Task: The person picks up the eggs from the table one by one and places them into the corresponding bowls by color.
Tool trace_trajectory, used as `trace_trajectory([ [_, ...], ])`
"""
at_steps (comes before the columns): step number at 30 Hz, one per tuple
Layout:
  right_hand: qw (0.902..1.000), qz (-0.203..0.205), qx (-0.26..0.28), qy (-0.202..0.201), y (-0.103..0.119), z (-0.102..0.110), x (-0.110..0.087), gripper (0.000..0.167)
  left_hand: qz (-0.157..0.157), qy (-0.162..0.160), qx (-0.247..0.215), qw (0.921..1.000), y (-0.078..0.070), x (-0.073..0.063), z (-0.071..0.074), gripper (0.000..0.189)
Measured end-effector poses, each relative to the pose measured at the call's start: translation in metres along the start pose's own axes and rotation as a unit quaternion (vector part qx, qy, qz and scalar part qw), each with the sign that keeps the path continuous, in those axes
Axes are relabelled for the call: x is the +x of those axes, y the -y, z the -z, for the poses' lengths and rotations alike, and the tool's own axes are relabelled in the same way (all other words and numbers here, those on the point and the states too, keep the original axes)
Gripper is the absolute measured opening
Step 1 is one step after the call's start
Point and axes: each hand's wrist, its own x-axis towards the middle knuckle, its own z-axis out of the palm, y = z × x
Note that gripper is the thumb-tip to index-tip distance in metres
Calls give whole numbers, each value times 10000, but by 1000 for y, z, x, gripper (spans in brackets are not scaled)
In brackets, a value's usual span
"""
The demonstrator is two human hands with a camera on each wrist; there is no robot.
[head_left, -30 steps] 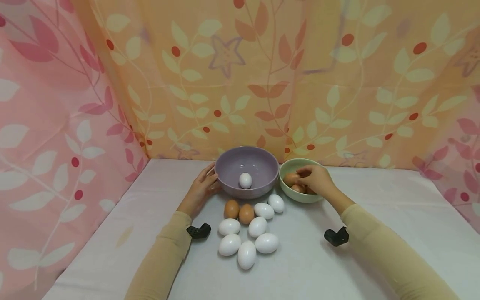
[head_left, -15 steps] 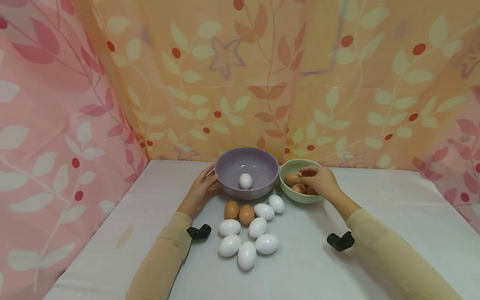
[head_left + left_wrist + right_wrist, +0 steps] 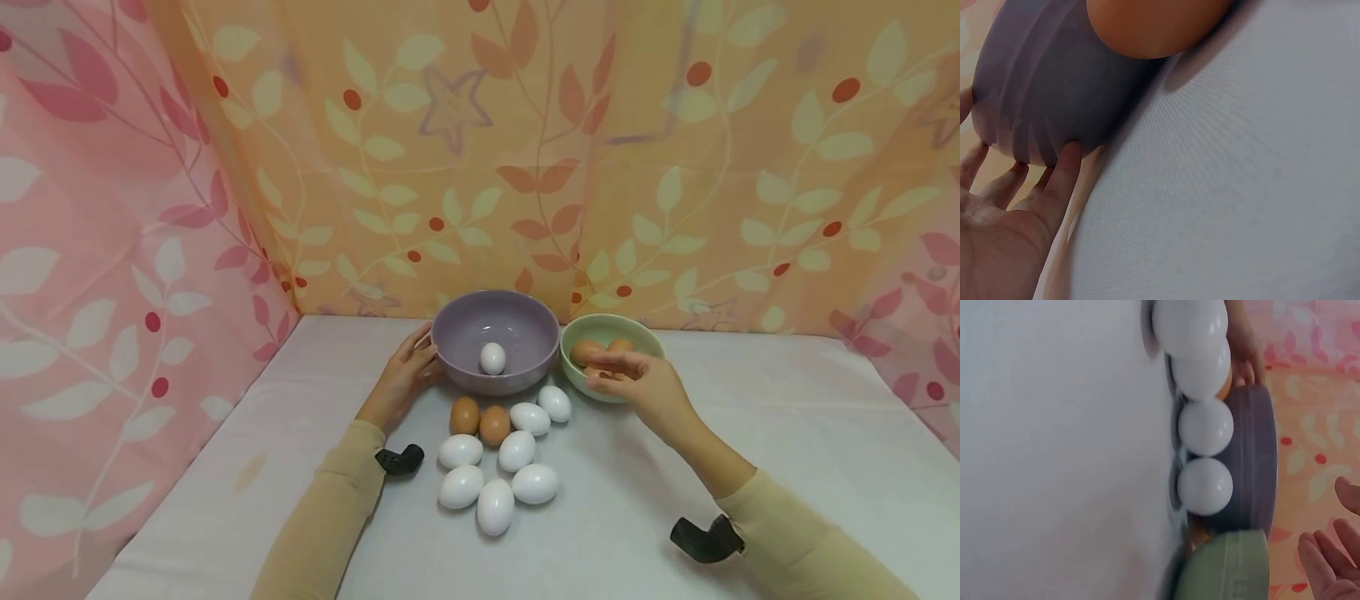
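A purple bowl (image 3: 528, 377) stands at the back of the table with one white egg (image 3: 492, 358) inside. The fingers of my left hand (image 3: 405, 372) touch its left side, lightly spread; the left wrist view shows the fingertips against the bowl wall (image 3: 1054, 94). Just right of it sits a smaller green bowl (image 3: 592, 330) holding several brown eggs (image 3: 585, 352). My right hand (image 3: 656, 392) is over that bowl's front right rim, fingers extended and apart. In the right wrist view, nothing lies in the right hand (image 3: 1335, 556). It partly hides the eggs in the head view.
In front of the purple bowl lie two brown eggs (image 3: 495, 426) and several white eggs (image 3: 496, 507) in a loose cluster on the white tablecloth (image 3: 600, 533). A patterned orange curtain (image 3: 450, 167) hangs behind, with pink fabric (image 3: 112, 292) at the left.
My right hand has drawn back from inside the green bowl toward its front right, its fingers lifting off the brown eggs. The left hand stays at the purple bowl.
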Motion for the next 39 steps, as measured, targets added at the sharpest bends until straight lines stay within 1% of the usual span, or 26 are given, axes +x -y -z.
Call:
trace_trajectory([
  [6, 9996, 59, 50, 259, 1, -11, -16, 56, -34, 10, -8, 10000, 0, 1, 0, 58],
  [11, 9983, 34, 368, 454, 0, -20, -25, 53, -55, 34, 1, 10000, 1, 3, 0, 59],
  [14, 9978, -34, 417, 519, 0, -24, -29, 52, -45, 63, -4, 10000, 1, 3, 1, 59],
  [18, 9968, -48, 463, 657, -1, -29, -34, 52, -21, 65, -18, 10000, 2, 2, 2, 60],
  [22, 9960, -63, 547, 710, -2, -33, -37, 49, -12, 48, -26, 10000, 2, 2, 3, 59],
  [27, 9943, -244, 695, 767, -4, -39, -40, 51, 9, -13, -31, 10000, 1, 1, 2, 59],
  [31, 9911, -387, 887, 910, -6, -44, -43, 51, 9, -10, 15, 10000, 1, 1, 1, 59],
  [36, 9886, -447, 975, 1054, -10, -48, -47, 50, -4, 3, -5, 10000, 1, 1, 1, 59],
  [39, 9881, -422, 1022, 1069, -11, -49, -49, 50, 0, 13, -23, 10000, 1, 1, 0, 59],
])
